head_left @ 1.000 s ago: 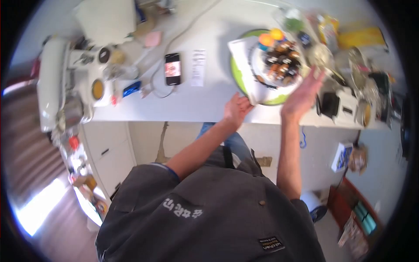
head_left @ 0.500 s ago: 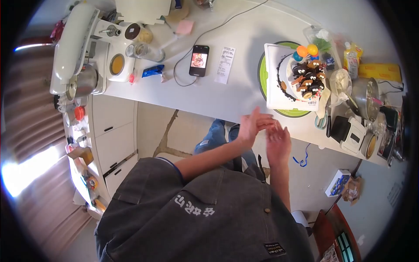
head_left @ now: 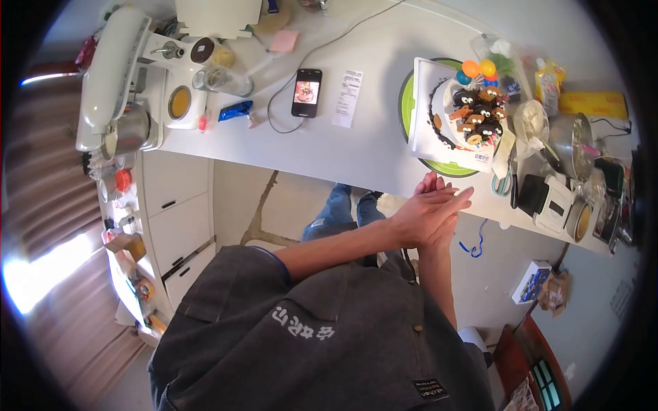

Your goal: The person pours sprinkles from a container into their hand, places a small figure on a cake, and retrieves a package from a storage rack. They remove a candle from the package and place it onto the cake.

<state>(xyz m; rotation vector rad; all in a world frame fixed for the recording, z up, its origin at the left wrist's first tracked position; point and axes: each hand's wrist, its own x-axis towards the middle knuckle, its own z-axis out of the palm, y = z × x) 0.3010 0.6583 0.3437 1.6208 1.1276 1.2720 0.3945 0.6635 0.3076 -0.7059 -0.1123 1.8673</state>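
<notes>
My left hand (head_left: 426,218) lies across my right hand (head_left: 432,182), palm against palm, just off the front edge of the counter. The left fingers stretch out to the right. Below them, the right fingers point up towards the counter, partly covered. I see nothing held between the hands. Beyond them stands a white cake (head_left: 447,118) on a square white board (head_left: 421,140), set over a round green turntable (head_left: 449,166). Dark cookies with eyes (head_left: 485,115) cover the cake's top, beside orange, yellow and teal balls (head_left: 471,68).
A phone (head_left: 306,92) showing a cake picture lies by a paper receipt (head_left: 347,99). Scissors (head_left: 502,185), a metal bowl (head_left: 572,140) and a black-and-white device (head_left: 552,205) crowd the right end. At left are a stand mixer (head_left: 113,75) and jars (head_left: 229,81).
My hands have come from fingertips touching to lying one over the other. The left hand has shifted right and down over the right one. The view has moved slightly.
</notes>
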